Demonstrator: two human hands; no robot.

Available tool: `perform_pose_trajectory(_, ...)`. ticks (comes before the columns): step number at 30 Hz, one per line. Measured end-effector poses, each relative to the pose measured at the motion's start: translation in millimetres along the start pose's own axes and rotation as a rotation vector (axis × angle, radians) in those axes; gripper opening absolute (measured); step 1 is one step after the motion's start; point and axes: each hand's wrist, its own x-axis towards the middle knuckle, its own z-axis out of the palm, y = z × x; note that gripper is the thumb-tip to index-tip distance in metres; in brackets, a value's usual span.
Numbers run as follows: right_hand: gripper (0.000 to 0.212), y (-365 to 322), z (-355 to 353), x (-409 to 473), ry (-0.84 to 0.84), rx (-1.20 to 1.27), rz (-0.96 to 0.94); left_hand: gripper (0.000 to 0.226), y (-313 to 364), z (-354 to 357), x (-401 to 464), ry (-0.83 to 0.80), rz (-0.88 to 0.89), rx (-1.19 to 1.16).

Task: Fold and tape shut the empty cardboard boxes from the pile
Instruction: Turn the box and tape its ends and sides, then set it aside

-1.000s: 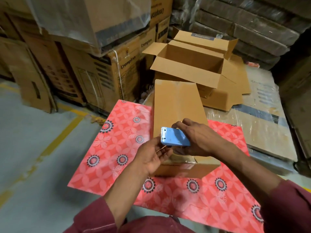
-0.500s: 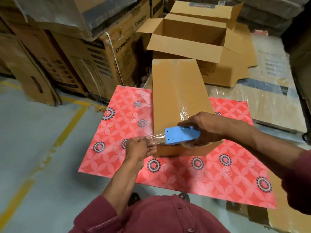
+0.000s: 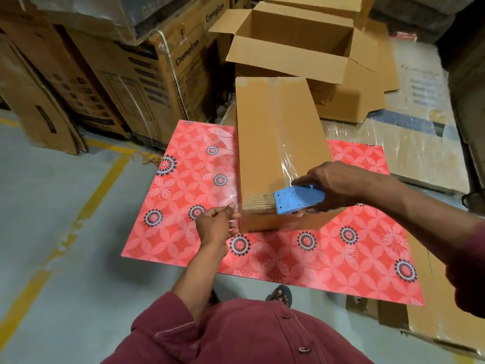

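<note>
Left hand (image 3: 219, 223) pulled left of box (image 3: 278, 151), now pinching tape end; right hand (image 3: 338, 185) grips dispenser (image 3: 298, 199) at box's near edge. Strip ready to stick down.

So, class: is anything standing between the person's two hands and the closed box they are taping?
Nothing visible does. The right hand holds the blue tape dispenser against the closed box at its near end, and the left hand pinches the clear tape beside the box's near left corner.
</note>
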Motion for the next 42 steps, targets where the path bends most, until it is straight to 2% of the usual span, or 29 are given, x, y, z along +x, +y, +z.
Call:
perform_pose_trajectory(11, 0.06, -14.3, -3.9, 11.1, -0.049, -0.092, 0.07, 0.024, -24.2, 1.9, 11.0, -0.073, -0.155, 0.031)
perform_pose_trajectory(17, 0.06, -17.9, -9.4, 13.3, -0.09, -0.071, 0.099, 0.01, -22.8, 3.7, 20.3, -0.05, -0.146, 0.095)
perform_pose_trajectory(21, 0.063, -19.1, -13.2, 16.5, -0.134, -0.073, 0.104, 0.012, -18.9, 7.1, 16.1, -0.094, -0.244, 0.099)
perform_pose_trajectory(28, 0.059, -24.5, -20.6, 21.0, -0.203, -0.076, 0.102, 0.022, -0.2, 2.4, 26.1, -0.213, -0.327, 0.254)
perform_pose_trajectory(34, 0.063, -32.9, -26.4, 24.8, -0.232, -0.112, 0.099, 0.026, -7.6, 0.5, 32.6, -0.18, -0.317, 0.222)
perform_pose_trajectory(39, 0.064, -33.6, -27.5, 25.2, -0.245, -0.116, 0.096, 0.017, -45.0, 12.4, 25.8, -0.085, -0.117, 0.009)
perform_pose_trajectory(42, 0.064, -31.5, -26.4, 25.3, -0.247, -0.108, 0.093, 0.036, -52.0, 19.5, 23.5, -0.015, -0.139, -0.055)
